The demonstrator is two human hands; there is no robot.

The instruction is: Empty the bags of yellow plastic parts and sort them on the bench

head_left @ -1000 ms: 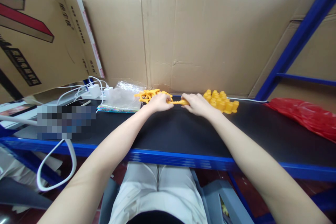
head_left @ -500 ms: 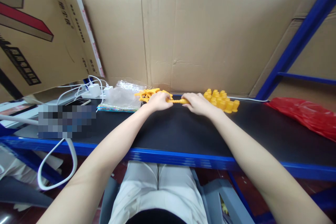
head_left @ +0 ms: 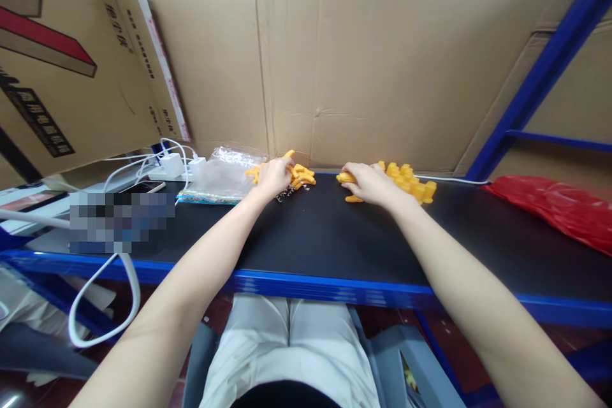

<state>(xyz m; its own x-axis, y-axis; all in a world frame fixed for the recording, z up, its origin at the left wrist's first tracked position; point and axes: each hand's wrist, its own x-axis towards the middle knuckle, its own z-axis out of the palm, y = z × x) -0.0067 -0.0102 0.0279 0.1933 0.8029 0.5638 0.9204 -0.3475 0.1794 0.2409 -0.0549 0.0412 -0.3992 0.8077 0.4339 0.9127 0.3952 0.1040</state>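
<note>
Resting on the black shelf [head_left: 325,236], my left hand [head_left: 273,177] grips yellow pieces [head_left: 300,176]; my right hand [head_left: 368,183] closes on another yellow piece [head_left: 345,177] beside the yellow pile [head_left: 411,182].

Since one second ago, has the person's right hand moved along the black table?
Yes. The right hand shifted right, away from the left hand, toward the yellow plastic pieces by the cardboard wall.

A single head-worn camera looks forward and down from above the seated person's lap, facing a cardboard wall [head_left: 363,70] behind a black shelf [head_left: 335,242]. The shelf lies at arm's length, with both forearms running from the lower corners to mid-frame. The wide lens bends the blue posts [head_left: 540,76] at the edges.
</note>
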